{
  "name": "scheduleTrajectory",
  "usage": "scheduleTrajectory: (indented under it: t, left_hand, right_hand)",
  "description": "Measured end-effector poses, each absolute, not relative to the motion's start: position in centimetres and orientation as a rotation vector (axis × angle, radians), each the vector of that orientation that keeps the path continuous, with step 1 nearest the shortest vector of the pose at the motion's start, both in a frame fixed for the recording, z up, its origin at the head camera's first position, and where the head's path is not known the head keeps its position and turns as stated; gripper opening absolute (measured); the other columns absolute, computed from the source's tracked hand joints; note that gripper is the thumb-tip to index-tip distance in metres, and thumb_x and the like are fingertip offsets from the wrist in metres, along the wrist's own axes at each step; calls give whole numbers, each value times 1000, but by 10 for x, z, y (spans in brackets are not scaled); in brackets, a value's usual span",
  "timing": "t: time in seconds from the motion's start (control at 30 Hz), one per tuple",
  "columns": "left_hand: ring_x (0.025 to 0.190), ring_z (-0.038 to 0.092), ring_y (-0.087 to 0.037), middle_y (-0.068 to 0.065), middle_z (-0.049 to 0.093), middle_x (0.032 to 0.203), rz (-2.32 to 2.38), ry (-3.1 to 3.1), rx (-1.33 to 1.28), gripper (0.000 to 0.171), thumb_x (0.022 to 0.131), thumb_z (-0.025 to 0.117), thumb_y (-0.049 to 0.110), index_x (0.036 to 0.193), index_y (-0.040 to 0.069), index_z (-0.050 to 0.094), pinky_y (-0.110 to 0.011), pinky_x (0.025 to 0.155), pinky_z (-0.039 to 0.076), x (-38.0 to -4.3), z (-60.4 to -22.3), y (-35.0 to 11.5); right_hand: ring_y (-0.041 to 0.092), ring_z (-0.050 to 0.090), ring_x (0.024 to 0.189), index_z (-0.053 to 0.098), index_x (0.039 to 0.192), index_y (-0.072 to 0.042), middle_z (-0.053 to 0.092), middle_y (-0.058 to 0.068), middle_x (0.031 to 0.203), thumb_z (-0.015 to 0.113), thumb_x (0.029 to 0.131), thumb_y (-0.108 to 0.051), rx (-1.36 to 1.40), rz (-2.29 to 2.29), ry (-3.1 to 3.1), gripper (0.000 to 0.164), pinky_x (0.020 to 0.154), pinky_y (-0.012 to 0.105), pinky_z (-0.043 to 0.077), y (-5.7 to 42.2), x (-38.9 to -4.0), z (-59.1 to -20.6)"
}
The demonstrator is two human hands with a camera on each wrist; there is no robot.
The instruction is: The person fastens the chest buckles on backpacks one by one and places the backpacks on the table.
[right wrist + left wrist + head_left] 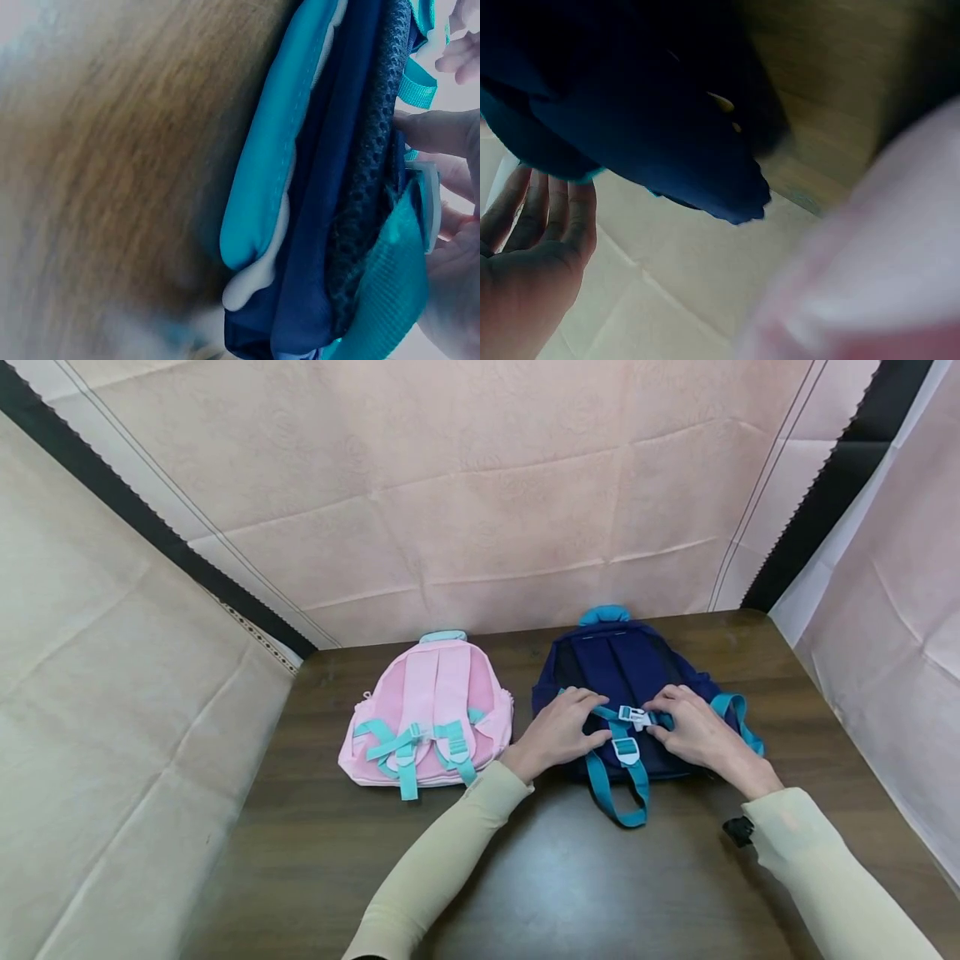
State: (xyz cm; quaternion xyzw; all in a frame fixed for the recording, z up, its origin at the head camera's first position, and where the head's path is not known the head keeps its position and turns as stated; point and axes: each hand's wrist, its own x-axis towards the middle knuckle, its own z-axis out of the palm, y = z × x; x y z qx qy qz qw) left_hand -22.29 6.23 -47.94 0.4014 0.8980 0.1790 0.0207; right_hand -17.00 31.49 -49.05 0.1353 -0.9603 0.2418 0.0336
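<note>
A navy backpack [617,664] lies on the table with its turquoise straps facing up. Across its straps runs a turquoise chest strap [604,713] with a pale side-release buckle [634,718]; whether the buckle is fastened is unclear. My left hand [562,727] holds the strap left of the buckle, thumb below and fingers above. On the other side my right hand [693,727] pinches the strap close to the buckle. In the left wrist view the left fingers [555,206] reach behind navy fabric. The right thumb [442,133] shows beside the padded strap in the right wrist view.
A pink backpack [420,685] with turquoise straps lies left of the navy one. Below the navy backpack a turquoise strap loop [630,818] hangs onto the brown wooden table [555,885]. Pale fabric walls [480,510] stand behind and at both sides.
</note>
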Motion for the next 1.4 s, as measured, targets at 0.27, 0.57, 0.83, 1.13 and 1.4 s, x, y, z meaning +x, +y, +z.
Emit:
scheduleTrajectory:
  t: [0.27,0.57,0.83,1.13,1.4]
  left_hand:
    - [140,60,-18,-4,65,154,531,2762,1248,53,107,72,39,153,15,63,-29,119,51,-227,-482,74]
    - [140,60,-20,-5,64,155,518,2721,1267,51,107,72,36,153,14,64,-31,120,51,-232,-484,85]
    - [137,60,-15,-1,66,153,507,2697,1267,50,108,70,39,153,17,64,-27,116,52,-244,-504,97]
    - [126,64,-16,-2,71,142,494,2733,1338,42,109,69,33,146,14,70,-24,109,54,-233,-489,98]
    - [121,65,-16,-2,73,138,498,2749,1365,40,109,70,33,144,14,71,-23,104,55,-235,-490,99]
  right_hand:
    - [41,61,111,76,124,6,70,24,121,81,95,-7,420,747,-2963,32,99,64,55,311,-171,-489]
    - [40,62,111,76,125,7,71,24,120,81,95,-5,421,743,-2963,32,100,64,55,312,-170,-489]
    - [39,62,110,76,126,6,71,23,121,80,96,-5,429,751,-2963,33,98,62,56,312,-169,-490]
    - [37,62,106,75,125,7,71,23,119,80,95,-4,429,760,-2967,32,95,60,56,313,-168,-490]
    - [37,63,106,75,126,8,71,23,119,80,95,-2,431,766,-2956,33,95,60,58,315,-168,-490]
